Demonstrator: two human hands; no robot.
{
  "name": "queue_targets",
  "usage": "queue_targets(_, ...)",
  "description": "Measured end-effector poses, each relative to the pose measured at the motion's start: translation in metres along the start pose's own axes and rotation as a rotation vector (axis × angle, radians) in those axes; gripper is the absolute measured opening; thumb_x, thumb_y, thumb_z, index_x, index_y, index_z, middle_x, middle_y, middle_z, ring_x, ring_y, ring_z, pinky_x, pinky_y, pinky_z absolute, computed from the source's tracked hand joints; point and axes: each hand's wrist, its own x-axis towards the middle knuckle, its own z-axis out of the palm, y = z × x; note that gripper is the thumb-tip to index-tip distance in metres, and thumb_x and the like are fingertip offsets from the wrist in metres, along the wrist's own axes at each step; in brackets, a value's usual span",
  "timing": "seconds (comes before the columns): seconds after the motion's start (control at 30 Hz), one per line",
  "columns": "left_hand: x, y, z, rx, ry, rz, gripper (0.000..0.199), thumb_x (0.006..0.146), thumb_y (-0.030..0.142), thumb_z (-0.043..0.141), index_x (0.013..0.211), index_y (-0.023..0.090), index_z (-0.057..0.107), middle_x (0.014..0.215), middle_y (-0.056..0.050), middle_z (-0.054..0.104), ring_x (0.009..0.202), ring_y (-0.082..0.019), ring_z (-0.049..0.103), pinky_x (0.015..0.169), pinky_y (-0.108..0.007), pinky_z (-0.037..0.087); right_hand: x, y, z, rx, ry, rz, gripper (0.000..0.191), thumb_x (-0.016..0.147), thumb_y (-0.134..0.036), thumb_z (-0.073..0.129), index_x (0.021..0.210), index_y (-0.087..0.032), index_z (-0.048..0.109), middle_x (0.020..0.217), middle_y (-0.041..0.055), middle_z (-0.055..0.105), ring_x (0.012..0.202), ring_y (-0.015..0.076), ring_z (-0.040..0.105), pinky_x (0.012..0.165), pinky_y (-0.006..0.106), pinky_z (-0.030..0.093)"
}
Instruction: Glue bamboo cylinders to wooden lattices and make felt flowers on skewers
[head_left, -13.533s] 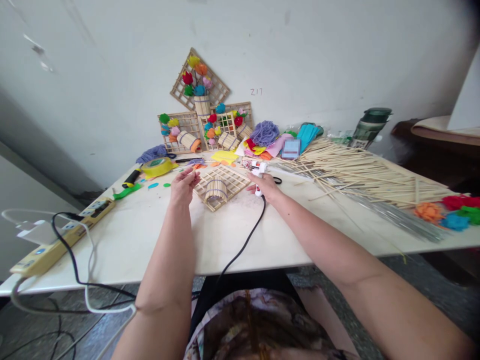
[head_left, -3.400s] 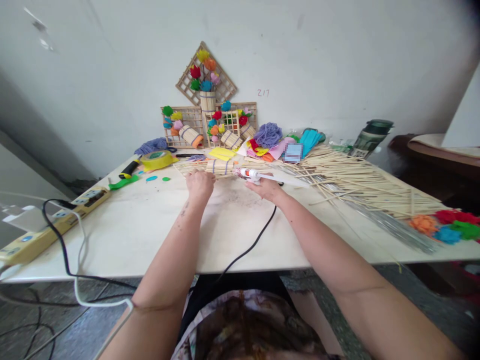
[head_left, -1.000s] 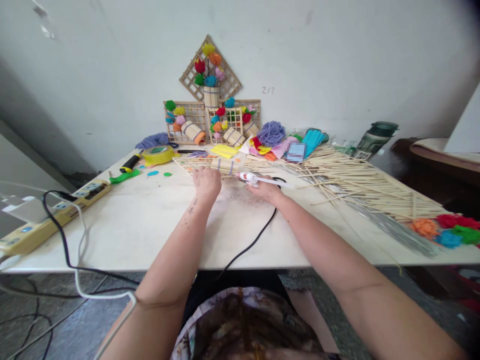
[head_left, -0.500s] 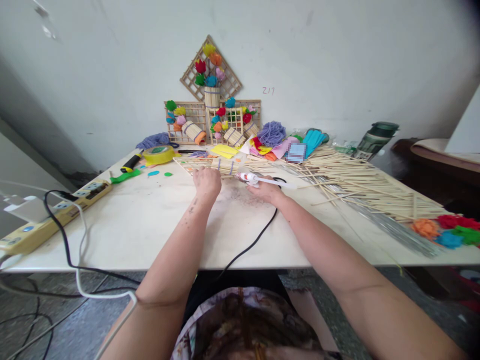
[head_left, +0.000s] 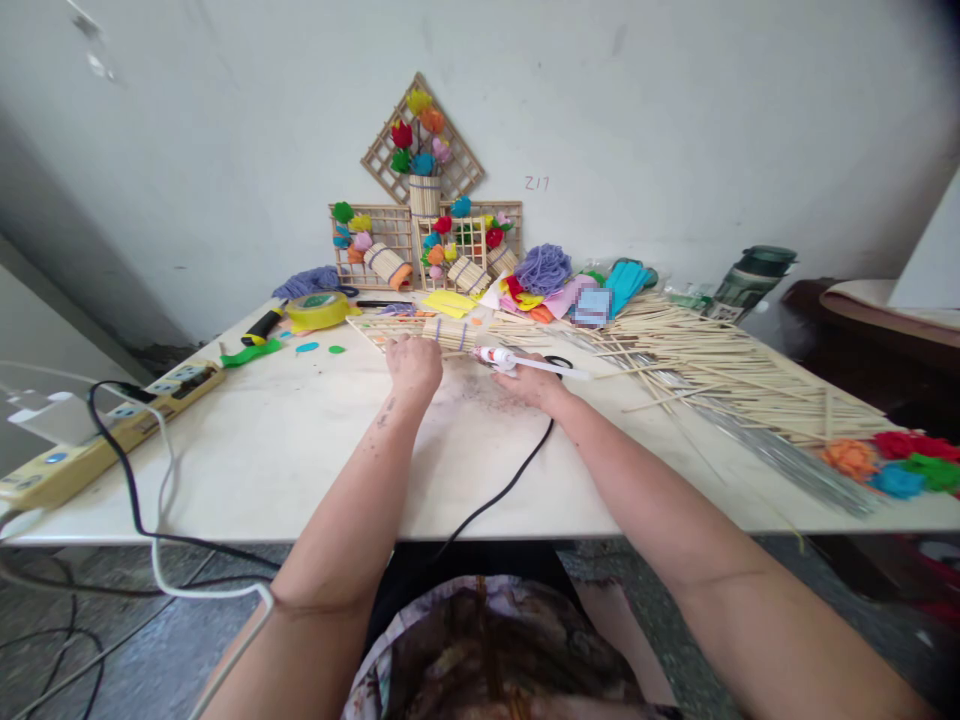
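Two bare hands at work in the far half of the surface (head_left: 480, 455), midway between its left and right edges. The lattice (head_left: 372, 326) lies there, nearer the far edge than the near one, with the banded stick bundle (head_left: 445, 333) on it. The left hand (head_left: 415, 363) is bent over the lattice's near side; its fingertips are hidden, so whether they pinch or merely press cannot be told. The fingers of the right hand (head_left: 534, 382) wrap the glue gun (head_left: 496, 356), whose nozzle points left, close to the bundle's near side; contact cannot be made out. Good practice here probably means a firm, low left hand clear of the hot tip, a steady nozzle angle, sparing glue, and slack in the black cord (head_left: 508, 488), which runs to the near edge.
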Motion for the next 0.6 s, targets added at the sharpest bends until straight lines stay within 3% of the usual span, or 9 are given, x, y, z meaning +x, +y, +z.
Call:
queue_targets(0.33,0.000,-0.001,-0.001,-0.006,0.001,-0.016,0.029,0.077,0.019,0.043,0.088,0.022,0.070,0.090,-0.010,0.068,0.100,-0.026,0.053,0.088,-0.039,0.031,0.000,0.000,0.000,-0.101,-0.015,0.018,0.038,0.079,-0.044,0.050,0.104,-0.021,0.066,0.092,0.0058,0.070,0.084,0.0232,0.065,0.072,0.029,0.046)
queue_targets(0.6,0.001,-0.003,0.001,0.002,0.012,-0.033,0.030,0.078,0.021,0.043,0.090,0.022,0.070,0.090,-0.010,0.068,0.100,-0.026,0.054,0.090,-0.040,0.031,0.004,0.010,0.005,0.039,0.007,-0.027,0.034,0.079,-0.041,0.052,0.102,-0.021,0.066,0.093,0.0048,0.070,0.084,0.0218,0.064,0.074,0.028,0.048)
